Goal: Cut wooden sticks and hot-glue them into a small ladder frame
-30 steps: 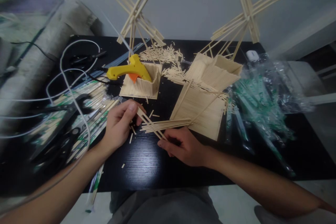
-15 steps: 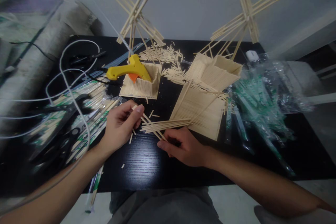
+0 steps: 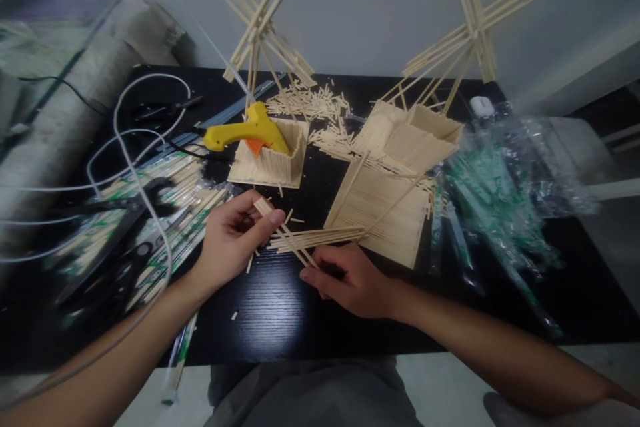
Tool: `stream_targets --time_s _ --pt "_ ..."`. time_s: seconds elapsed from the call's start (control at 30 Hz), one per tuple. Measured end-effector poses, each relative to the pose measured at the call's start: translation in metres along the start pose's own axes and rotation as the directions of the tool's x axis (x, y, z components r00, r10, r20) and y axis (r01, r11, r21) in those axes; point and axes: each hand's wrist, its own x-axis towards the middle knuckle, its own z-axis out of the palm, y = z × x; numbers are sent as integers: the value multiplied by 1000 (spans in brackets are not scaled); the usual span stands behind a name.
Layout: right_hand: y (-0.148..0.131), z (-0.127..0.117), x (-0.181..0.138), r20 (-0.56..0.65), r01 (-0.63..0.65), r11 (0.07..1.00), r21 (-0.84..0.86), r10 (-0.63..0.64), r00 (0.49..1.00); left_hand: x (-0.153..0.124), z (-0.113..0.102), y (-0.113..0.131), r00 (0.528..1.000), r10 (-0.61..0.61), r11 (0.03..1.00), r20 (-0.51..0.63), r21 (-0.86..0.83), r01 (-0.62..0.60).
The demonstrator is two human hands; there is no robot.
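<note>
A few thin wooden chopsticks [image 3: 265,207] run slantwise between my two hands. My left hand [image 3: 233,237] is closed on their upper left end, thumb on one side and fingers behind. The lower right end is pinched in my right hand [image 3: 347,280], close above the table. Under the held sticks, crossing them, a loose bunch of chopsticks [image 3: 330,236] lies with its right end on a flat panel of sticks [image 3: 390,213]. Short cut stick pieces [image 3: 297,220] are scattered by my left hand.
A yellow glue gun [image 3: 257,130] rests in a small stick-built box [image 3: 275,170]. Stick windmill-like models [image 3: 470,33] stand behind, beside cut bits [image 3: 313,103]. Scissors [image 3: 133,267], packaged chopsticks [image 3: 185,180] and a white cable [image 3: 133,167] lie left; plastic wrappers [image 3: 500,193] lie right.
My left thumb has slid a little to the right along the chopsticks, and more of their upper ends shows. My right hand stays nearly still.
</note>
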Motion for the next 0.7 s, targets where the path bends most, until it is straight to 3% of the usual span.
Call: stream_targets --time_s 0.4,0.7 --pt "0 0 0 -3 -2 1000 13 2 1000 -3 -3 -5 999 -4 998 53 -60 7" --pt "0 0 0 -1 -4 1000 5 4 1000 -1 -2 0 999 -3 999 35 33 1"
